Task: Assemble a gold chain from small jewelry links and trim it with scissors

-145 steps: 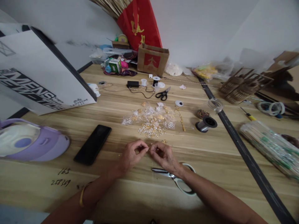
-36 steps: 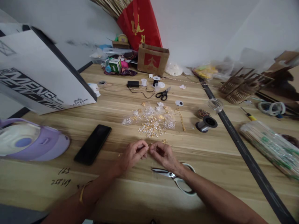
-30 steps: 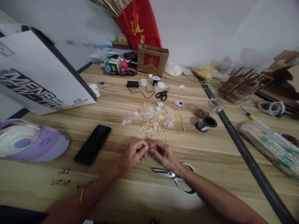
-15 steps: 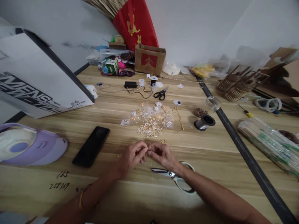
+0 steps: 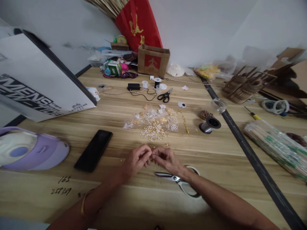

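My left hand (image 5: 136,159) and my right hand (image 5: 168,159) meet fingertip to fingertip low over the wooden table (image 5: 134,198). Both are pinched shut on a tiny gold piece between them, too small to name. Just beyond the fingers lies a heap of small gold and silver beads (image 5: 154,123) in clear plastic packets. White-handled scissors (image 5: 182,183) lie under my right wrist. A gold bangle (image 5: 83,204) circles my left wrist.
A black phone (image 5: 93,150) lies left of my hands, a purple cap (image 5: 31,150) further left, and a big white paper bag (image 5: 40,76) behind it. A wire spool (image 5: 209,124), black scissors (image 5: 165,95), a red bag (image 5: 137,24) and a stick bundle (image 5: 275,145) stand around.
My hands stay pinched together at the same spot, fingertips shifting slightly. The view has tilted a little, so everything sits marginally lower and to the left.
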`<action>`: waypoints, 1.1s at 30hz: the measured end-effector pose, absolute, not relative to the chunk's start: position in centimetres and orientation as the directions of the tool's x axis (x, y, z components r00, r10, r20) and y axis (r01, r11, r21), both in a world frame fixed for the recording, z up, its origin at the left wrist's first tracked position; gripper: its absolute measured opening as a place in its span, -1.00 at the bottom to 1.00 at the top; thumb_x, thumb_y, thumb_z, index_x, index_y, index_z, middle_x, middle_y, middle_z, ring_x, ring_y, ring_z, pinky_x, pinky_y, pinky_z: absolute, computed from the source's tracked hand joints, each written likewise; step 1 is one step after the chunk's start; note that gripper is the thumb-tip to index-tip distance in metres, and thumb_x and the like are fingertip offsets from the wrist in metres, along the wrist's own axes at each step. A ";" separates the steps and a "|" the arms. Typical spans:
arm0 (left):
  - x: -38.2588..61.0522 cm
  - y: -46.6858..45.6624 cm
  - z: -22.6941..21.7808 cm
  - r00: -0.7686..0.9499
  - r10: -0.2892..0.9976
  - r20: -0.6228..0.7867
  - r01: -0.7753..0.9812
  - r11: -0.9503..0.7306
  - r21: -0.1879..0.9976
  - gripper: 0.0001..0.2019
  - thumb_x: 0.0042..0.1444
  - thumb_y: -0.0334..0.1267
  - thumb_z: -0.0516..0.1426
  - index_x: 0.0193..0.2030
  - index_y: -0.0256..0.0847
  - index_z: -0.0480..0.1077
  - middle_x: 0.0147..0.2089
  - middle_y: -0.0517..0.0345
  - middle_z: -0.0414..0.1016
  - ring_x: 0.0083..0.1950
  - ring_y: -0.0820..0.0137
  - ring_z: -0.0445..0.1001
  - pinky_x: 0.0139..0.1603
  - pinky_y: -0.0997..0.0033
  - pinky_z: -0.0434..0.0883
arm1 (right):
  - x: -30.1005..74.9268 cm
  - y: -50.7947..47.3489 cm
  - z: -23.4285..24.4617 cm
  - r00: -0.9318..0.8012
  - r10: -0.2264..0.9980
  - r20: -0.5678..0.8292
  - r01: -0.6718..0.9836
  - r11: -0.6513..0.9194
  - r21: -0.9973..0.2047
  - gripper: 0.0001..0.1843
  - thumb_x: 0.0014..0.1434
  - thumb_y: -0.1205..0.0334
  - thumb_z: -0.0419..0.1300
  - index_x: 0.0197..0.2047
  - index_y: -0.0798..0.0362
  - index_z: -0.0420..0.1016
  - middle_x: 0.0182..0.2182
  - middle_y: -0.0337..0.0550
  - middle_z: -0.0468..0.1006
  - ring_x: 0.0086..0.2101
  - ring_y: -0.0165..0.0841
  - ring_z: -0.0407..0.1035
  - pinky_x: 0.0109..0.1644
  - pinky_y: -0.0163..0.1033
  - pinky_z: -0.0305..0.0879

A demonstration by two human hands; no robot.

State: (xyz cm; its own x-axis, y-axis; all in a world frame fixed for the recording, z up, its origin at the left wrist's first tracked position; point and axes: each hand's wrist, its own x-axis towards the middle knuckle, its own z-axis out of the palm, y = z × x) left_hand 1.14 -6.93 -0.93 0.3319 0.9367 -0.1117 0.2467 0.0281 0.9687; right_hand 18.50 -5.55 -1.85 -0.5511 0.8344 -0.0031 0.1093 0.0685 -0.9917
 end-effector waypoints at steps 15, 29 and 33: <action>0.5 -6.0 -1.9 0.442 0.860 -0.254 0.131 0.219 0.967 -0.77 0.02 -0.14 0.17 -0.37 -0.31 0.33 -0.45 0.13 0.47 -0.49 0.54 0.36 -0.52 0.58 0.33 | 18.6 -5.7 -2.3 -0.552 0.834 0.015 -0.016 0.007 -1.000 -0.72 0.23 0.04 0.07 -0.32 0.10 0.32 -0.54 -0.24 0.42 -0.52 -0.48 0.31 -0.45 -0.39 0.22; 0.6 -6.1 -2.1 0.408 0.883 -0.230 0.190 0.165 0.968 -0.84 0.02 -0.24 0.14 -0.40 -0.31 0.44 -0.48 0.14 0.49 -0.53 0.55 0.33 -0.56 0.62 0.31 | 18.7 -5.9 -2.7 -0.549 0.829 0.106 0.046 0.156 -0.987 -0.74 0.27 0.04 0.00 -0.27 0.06 0.30 -0.50 -0.21 0.44 -0.48 -0.43 0.36 -0.37 -0.33 0.28; 0.7 -6.1 -1.8 0.436 0.868 -0.236 0.170 0.178 0.969 -0.82 0.02 -0.21 0.14 -0.42 -0.32 0.42 -0.50 0.15 0.47 -0.55 0.56 0.31 -0.56 0.61 0.29 | 18.8 -5.9 -2.4 -0.564 0.818 0.110 0.073 0.182 -0.981 -0.77 0.29 0.08 -0.02 -0.26 0.06 0.30 -0.51 -0.23 0.43 -0.48 -0.43 0.35 -0.37 -0.34 0.26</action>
State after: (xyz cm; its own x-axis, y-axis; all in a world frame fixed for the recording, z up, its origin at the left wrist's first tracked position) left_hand 0.69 -6.13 -1.80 0.4364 0.8682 -0.2363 0.1698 0.1784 0.9692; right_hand 18.75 -5.89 -2.43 -0.5644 0.8181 0.1103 0.0726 0.1823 -0.9806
